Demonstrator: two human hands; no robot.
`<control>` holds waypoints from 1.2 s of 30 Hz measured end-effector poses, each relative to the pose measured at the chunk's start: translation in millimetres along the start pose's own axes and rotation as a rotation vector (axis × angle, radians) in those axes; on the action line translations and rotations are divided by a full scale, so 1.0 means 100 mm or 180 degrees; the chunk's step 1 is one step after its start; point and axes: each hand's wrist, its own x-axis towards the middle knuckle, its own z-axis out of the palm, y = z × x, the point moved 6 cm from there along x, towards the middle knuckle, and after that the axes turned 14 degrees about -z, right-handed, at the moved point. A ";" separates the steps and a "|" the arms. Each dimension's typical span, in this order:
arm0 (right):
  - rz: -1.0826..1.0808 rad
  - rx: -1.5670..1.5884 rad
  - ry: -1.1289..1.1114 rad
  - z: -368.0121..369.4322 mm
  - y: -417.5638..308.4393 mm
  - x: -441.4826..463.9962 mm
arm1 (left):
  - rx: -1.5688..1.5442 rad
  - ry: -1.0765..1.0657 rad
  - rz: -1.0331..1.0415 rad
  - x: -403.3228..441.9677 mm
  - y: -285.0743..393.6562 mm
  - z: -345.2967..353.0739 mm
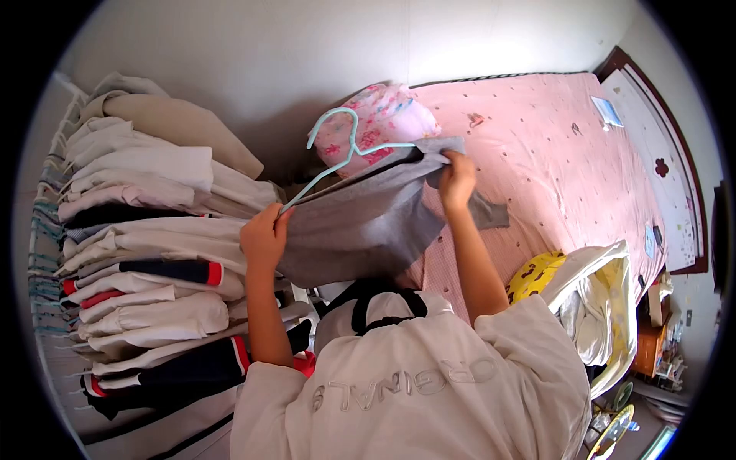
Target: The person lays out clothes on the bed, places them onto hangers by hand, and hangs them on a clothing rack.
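Note:
A light-green clothes hanger (354, 147) is held up in front of me, its hook toward the wall. A grey shirt (345, 238) hangs below it, with the hanger's right arm running into the cloth near the collar. My left hand (264, 236) is closed around the hanger's left end and the shirt's edge there. My right hand (458, 180) pinches the shirt at its right shoulder, beside the hanger's other end. What the fingers cover is hidden. One grey sleeve (489, 212) droops over the bed side.
To my left, a rack (47, 192) holds many hung clothes (153, 230). Ahead stands a bed with a pink sheet (537, 153) and a flowered bundle (406, 111). At right, a cloth-lined basket (625, 307) contains white clothes (586, 322). A yellow patterned cloth (534, 274) lies beside it.

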 end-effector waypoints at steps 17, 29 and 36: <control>-0.1513 0.0620 -0.1768 -0.29 -0.41 1.06 | -0.0149 0.0487 0.0313 0.00 0.01 -0.43; -0.1099 0.1087 -0.2440 -0.11 -0.40 0.71 | 0.0044 0.0273 0.0263 0.08 0.55 -0.39; -0.1805 0.1231 -0.1939 -0.37 -0.56 0.93 | 0.0058 0.0878 -0.0042 -0.18 0.32 -0.41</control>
